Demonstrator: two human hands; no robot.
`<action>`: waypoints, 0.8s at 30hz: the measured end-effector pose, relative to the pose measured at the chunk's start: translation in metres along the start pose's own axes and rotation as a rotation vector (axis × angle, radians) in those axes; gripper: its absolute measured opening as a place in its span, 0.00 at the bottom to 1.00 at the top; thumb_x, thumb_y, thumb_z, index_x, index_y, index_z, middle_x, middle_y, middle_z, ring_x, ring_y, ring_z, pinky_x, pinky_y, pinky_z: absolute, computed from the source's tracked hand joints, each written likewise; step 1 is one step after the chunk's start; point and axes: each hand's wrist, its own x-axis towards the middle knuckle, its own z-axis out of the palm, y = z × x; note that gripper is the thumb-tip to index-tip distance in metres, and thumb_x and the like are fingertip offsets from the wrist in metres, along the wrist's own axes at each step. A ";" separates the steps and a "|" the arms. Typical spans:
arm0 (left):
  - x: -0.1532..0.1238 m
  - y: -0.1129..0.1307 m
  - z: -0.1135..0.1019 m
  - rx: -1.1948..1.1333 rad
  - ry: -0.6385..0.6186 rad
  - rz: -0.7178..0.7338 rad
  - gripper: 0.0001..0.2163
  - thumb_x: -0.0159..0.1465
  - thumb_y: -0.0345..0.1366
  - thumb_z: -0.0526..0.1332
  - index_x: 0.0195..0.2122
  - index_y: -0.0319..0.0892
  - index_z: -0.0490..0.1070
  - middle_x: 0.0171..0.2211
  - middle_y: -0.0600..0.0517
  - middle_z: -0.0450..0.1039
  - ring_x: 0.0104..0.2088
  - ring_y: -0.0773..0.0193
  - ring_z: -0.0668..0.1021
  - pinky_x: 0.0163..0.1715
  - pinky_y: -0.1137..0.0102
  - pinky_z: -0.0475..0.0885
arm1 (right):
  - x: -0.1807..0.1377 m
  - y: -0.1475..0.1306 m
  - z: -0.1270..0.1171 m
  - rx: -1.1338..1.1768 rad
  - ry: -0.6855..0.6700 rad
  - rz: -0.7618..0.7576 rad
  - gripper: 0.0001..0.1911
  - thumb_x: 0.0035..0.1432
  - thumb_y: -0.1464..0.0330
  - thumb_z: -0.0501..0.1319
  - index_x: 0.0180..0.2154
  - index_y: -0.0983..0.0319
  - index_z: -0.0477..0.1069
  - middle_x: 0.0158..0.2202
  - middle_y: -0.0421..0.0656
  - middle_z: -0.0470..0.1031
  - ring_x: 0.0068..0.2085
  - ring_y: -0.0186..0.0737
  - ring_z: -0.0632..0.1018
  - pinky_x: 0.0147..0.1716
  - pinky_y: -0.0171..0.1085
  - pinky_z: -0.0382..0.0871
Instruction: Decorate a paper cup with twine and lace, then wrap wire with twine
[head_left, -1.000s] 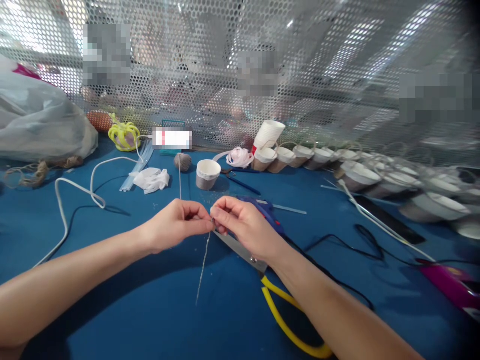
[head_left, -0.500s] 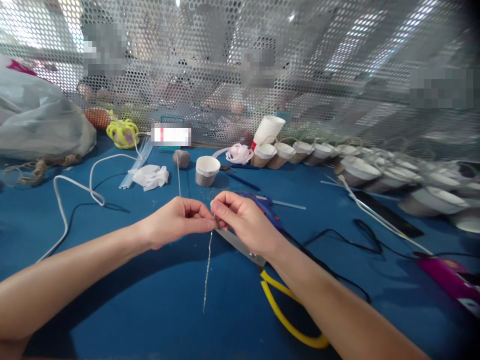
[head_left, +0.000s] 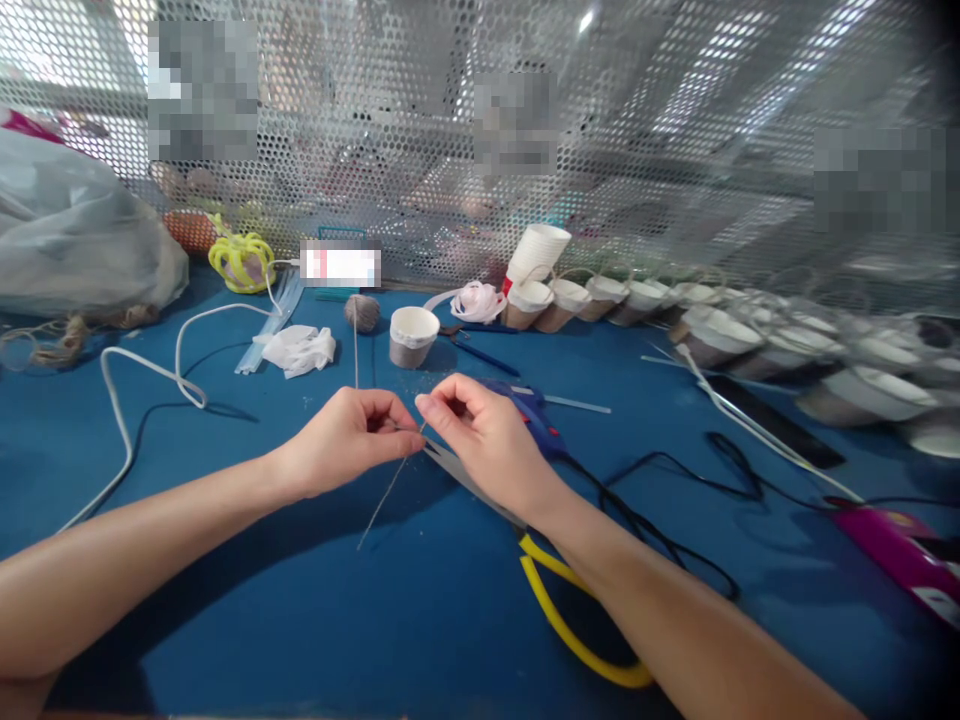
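Note:
In the middle of the head view, my left hand pinches a thin twisted strand between thumb and fingers. Against its fingertips, my right hand is closed in a pinch on the same strand. The strand's loose end slants down and to the left over the table. A line of yarn runs from a grey-brown yarn ball down to my left hand. Scissors with yellow handles lie beneath my right hand and forearm, which partly cover them.
Behind the hands stands a cloth-lined paper cup. A blue glue gun with a black cord lies right of them. Rows of small handled cups fill the back right. White crumpled plastic and a white cable are at left.
The strand's loose end has swung to the left and up, from nearly straight down to a slant. Both hands stay close together, still pinching.

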 end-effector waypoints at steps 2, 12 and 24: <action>0.000 0.001 0.000 -0.035 -0.017 -0.009 0.09 0.51 0.38 0.62 0.23 0.38 0.65 0.16 0.60 0.58 0.18 0.75 0.58 0.19 0.76 0.51 | 0.001 -0.001 -0.001 0.074 -0.048 0.043 0.13 0.56 0.61 0.55 0.24 0.61 0.60 0.21 0.35 0.59 0.21 0.29 0.60 0.21 0.32 0.56; 0.001 0.000 0.000 -0.169 -0.051 -0.072 0.09 0.50 0.38 0.63 0.24 0.38 0.66 0.17 0.60 0.58 0.19 0.75 0.57 0.19 0.74 0.48 | 0.004 0.000 -0.006 0.295 -0.198 0.143 0.13 0.54 0.60 0.57 0.25 0.62 0.61 0.19 0.34 0.59 0.21 0.29 0.62 0.21 0.32 0.57; 0.001 -0.003 0.002 -0.040 0.026 0.003 0.09 0.52 0.39 0.61 0.24 0.38 0.66 0.15 0.61 0.54 0.18 0.75 0.55 0.18 0.75 0.48 | 0.002 -0.002 -0.001 0.124 -0.018 0.073 0.13 0.54 0.63 0.58 0.22 0.62 0.60 0.19 0.34 0.58 0.20 0.28 0.58 0.19 0.32 0.53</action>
